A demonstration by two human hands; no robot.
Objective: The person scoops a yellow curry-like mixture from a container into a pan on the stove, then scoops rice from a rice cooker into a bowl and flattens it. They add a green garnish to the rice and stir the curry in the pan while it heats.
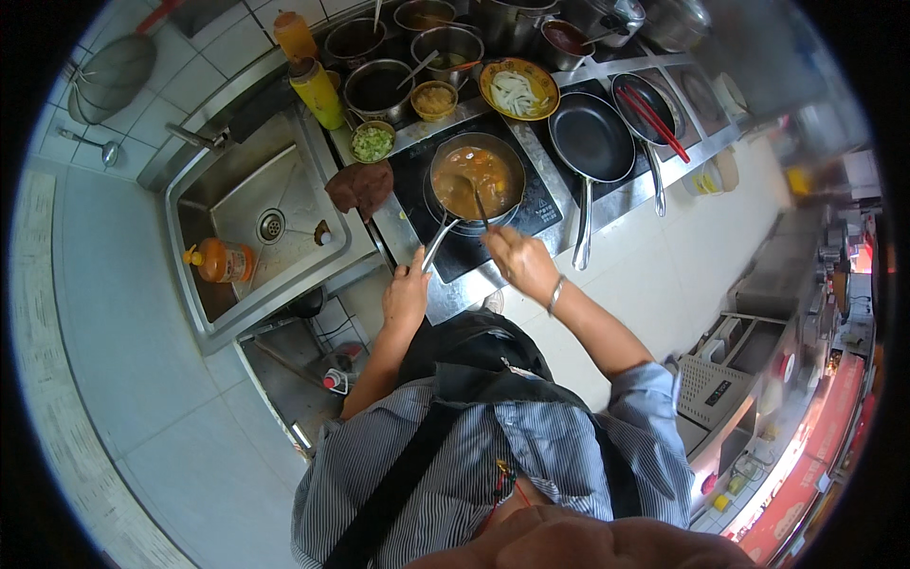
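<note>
A saucepan [513, 151] of brown soup with orange and yellow pieces sits on a black induction cooktop [455, 263]. My left hand [407, 293] is closed around the metal pan handle [439, 245]. In my right hand [522, 262] is the dark handle of a ladle [461, 193], whose bowl lies in the soup. Above the saucepan, a yellow patterned bowl [517, 89] holds white strips. Chopped green onion fills a small bowl [372, 142] at the upper left of the cooktop, and a brown cloth [361, 189] lies below that bowl.
To the right are a black frying pan [591, 135] and a smaller pan [643, 107] with red chopsticks [654, 122] across it. Steel pots [379, 89] and squeeze bottles [316, 92] line the back. A sink [266, 178] at left holds an orange pump bottle [226, 260].
</note>
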